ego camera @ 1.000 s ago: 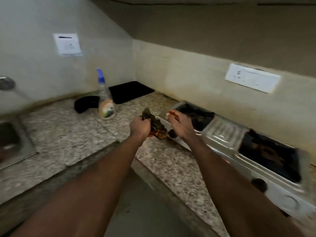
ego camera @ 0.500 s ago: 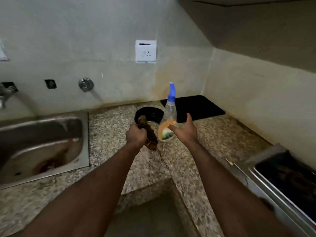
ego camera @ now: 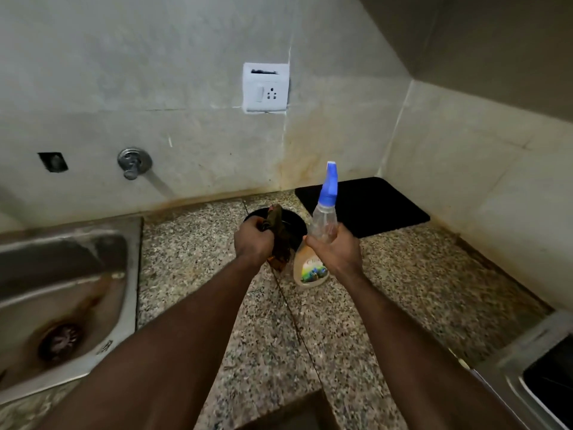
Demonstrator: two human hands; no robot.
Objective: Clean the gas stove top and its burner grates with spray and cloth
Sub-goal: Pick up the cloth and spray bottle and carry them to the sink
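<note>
I have room over the granite counter [ego camera: 418, 290] between sink [ego camera: 131, 274] and gas stove [ego camera: 508, 370]; a black mat [ego camera: 372, 206] fills the back corner.

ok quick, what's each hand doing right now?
Left hand: closed, gripping the cloth.
Right hand: closed around the spray bottle.

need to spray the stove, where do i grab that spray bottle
Wrap the narrow waist of the spray bottle, below the blue nozzle, from the right, where the right hand grips it; the left hand with the cloth crowds its left.
</note>
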